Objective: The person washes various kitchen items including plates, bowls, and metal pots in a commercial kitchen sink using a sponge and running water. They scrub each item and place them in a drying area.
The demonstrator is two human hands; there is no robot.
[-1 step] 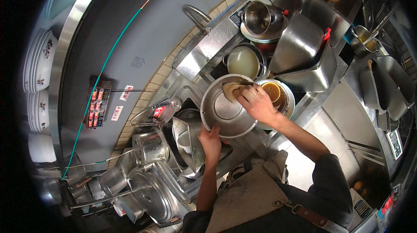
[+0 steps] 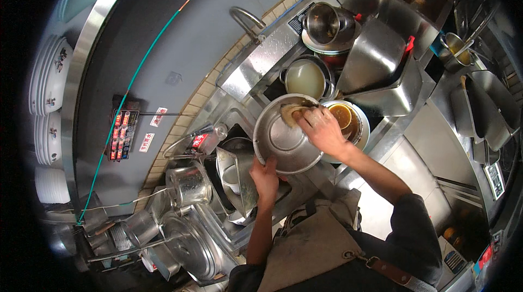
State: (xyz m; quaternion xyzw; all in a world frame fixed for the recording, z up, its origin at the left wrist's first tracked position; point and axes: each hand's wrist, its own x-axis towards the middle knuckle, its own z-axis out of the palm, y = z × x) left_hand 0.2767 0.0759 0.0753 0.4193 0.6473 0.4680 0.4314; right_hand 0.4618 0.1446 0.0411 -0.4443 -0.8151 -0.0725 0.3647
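A wide steel basin (image 2: 286, 159) is tilted in front of me, over the edge of the sink. My left hand (image 2: 265, 177) grips its rim at the near left, thumb on the inside. Inside the basin, against its far right wall, my right hand (image 2: 325, 131) holds a tan scrubbing pad (image 2: 290, 114). The pad is partly hidden behind my fingers. Just beyond the basin stands a steel pot (image 2: 305, 78) of cloudy liquid. Beside my right hand, a bowl (image 2: 345, 119) holds brown liquid with a round orange piece in it.
Deep steel pans (image 2: 376, 52) and an empty-looking pot (image 2: 322, 23) crowd the far right. A curved faucet (image 2: 248, 19) rises at the back wall. On the left lie a steel pot (image 2: 189, 186), a tilted rectangular pan (image 2: 243, 186) and a large round lid (image 2: 188, 243).
The pad and my right hand have shifted very slightly along the basin's inner wall. The basin and my left hand have moved slightly right.
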